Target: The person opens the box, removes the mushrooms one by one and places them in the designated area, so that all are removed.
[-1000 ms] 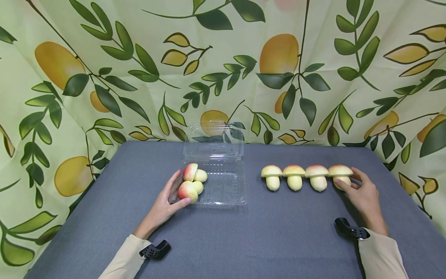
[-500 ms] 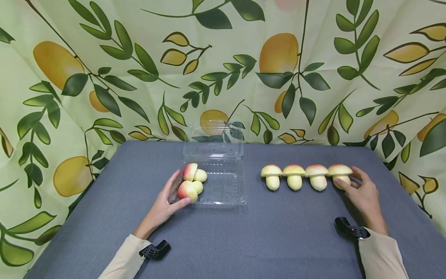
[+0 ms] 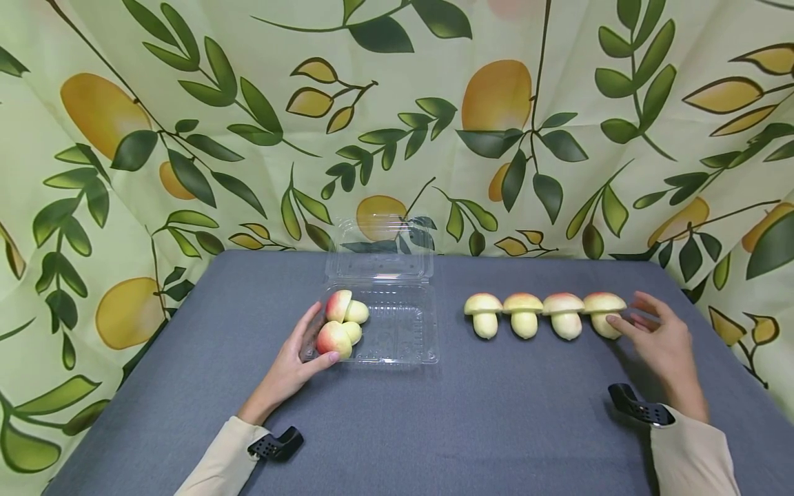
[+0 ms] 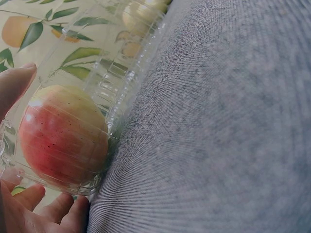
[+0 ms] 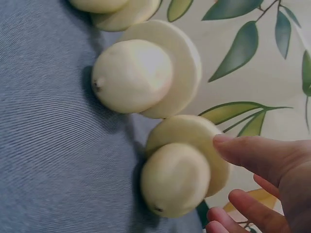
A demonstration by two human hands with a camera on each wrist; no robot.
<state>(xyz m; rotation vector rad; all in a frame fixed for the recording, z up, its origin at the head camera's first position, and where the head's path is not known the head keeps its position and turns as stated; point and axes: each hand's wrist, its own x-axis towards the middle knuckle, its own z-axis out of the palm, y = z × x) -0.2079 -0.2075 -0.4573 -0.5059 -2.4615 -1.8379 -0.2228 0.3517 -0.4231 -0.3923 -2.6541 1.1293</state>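
Observation:
A clear plastic clamshell box (image 3: 397, 331) lies with its lid (image 3: 381, 258) raised at the back. Two mushrooms with red-tinged caps, one behind (image 3: 355, 311) and one in front (image 3: 335, 340), lie on their sides in its left part. My left hand (image 3: 299, 358) grips the box's left end, thumb at the front edge and fingers along the side. Right of the box, several pale mushrooms (image 3: 524, 315) line up cap to cap. Beside the rightmost mushroom (image 3: 604, 313) is my right hand (image 3: 660, 339), fingers spread and thumb tip overlapping its stem; nothing is held.
Grey cloth (image 3: 477, 420) covers the table. A curtain (image 3: 397, 138) printed with leaves and fruit hangs behind and along both sides. Black straps sit on both wrists, the left strap (image 3: 276, 444) and the right strap (image 3: 639, 406).
My right hand has loosened from the rightmost mushroom and drawn a little to the right, its fingers spreading. That mushroom has shifted slightly left. The left hand and box stay still.

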